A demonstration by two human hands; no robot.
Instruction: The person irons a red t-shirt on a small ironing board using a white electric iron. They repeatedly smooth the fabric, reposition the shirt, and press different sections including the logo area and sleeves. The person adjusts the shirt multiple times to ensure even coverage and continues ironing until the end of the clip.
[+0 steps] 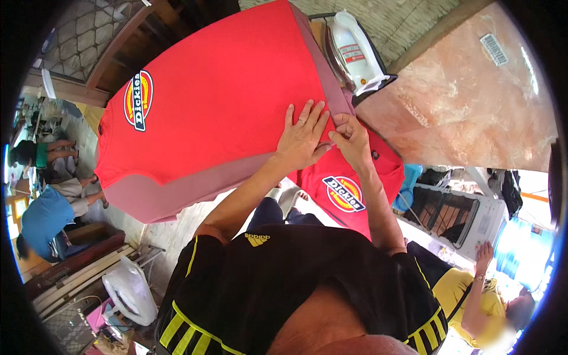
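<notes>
A red shirt (225, 89) with a printed emblem lies spread over a padded board with a mauve cover (236, 173). My left hand (303, 135) rests flat on the red cloth near its right end, fingers spread. Just to the right, my right hand (353, 140) is closed, thumb against bent fingers, on the shirt's edge; the pinched cloth is mostly hidden. Below and right of my hands lies another red shirt (378, 168) with the same kind of emblem. A white clothes iron (357, 53) sits on a stand beyond my right hand, touched by neither hand.
A pink marbled panel (461, 89) fills the far right. Behind the second shirt are a blue plastic container (408, 186) and a white-framed appliance (488, 216). A person in yellow (458, 290) is at lower right; people in blue (50, 216) and green (41, 155) are at left.
</notes>
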